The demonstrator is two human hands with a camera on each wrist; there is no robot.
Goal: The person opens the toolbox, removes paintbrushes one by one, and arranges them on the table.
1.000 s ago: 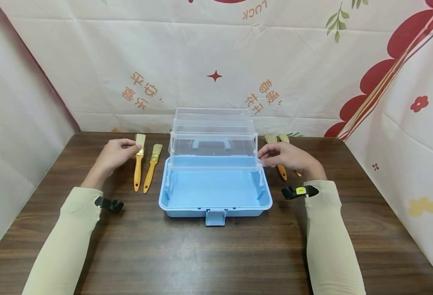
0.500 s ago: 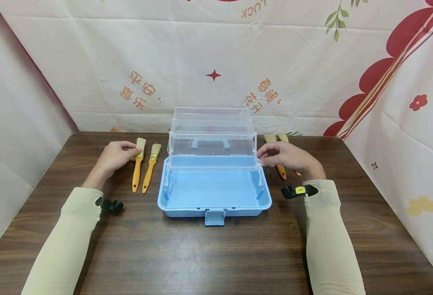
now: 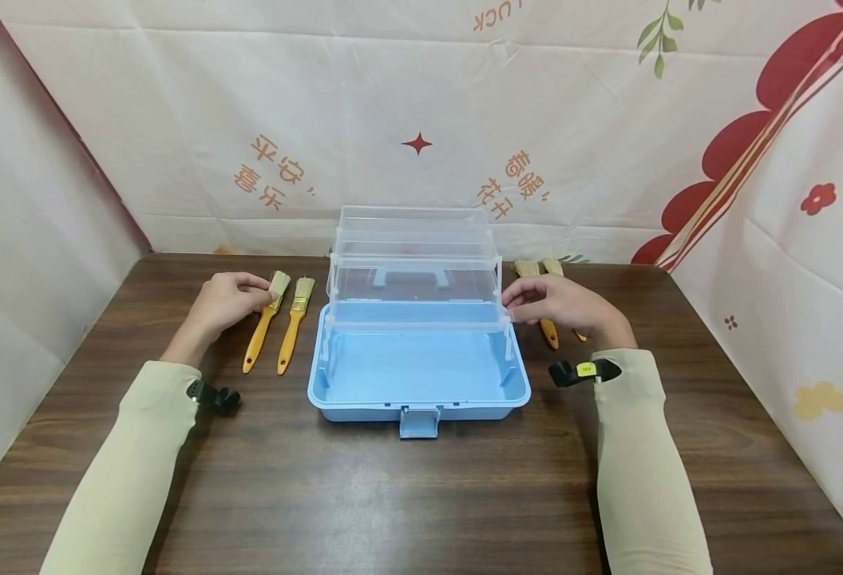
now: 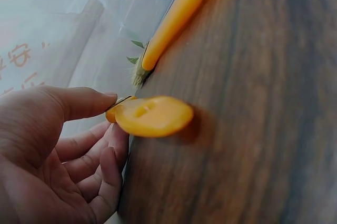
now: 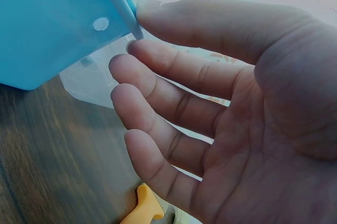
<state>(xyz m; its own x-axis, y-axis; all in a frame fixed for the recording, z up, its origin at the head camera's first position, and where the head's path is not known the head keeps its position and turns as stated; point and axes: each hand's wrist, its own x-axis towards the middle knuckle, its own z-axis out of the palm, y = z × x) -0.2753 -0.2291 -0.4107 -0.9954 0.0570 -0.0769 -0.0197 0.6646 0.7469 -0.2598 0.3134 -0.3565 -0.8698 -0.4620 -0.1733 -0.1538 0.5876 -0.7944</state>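
My left hand [image 3: 227, 303] pinches a paintbrush [image 3: 258, 342] by the ferrule between thumb and fingertips. Its yellow handle [image 4: 155, 116] points toward the left wrist camera, and its pale bristles are mostly hidden there. A second paintbrush [image 3: 290, 341] lies just right of it. Centrally stands an opened light blue toolbox [image 3: 417, 414] with clear raised trays [image 3: 414, 275] at the back. My right hand [image 3: 565, 307] holds the box's right rim between thumb and forefinger, the other fingers loosely bent beside it [image 5: 210, 92].
Behind my right hand, two more yellow-handled paintbrushes, one wide [image 3: 527, 268] and one narrower [image 3: 553, 267], lie partly covered. The box's latch [image 3: 418, 423] hangs toward the front of the brown wooden table [image 3: 364, 503]. A printed cloth [image 3: 421, 96] hangs along the back edge.
The paintbrush in my left hand has tilted, its handle end swinging left and its bristles leaning right, away from upright. The right hand stays at the box's rim.
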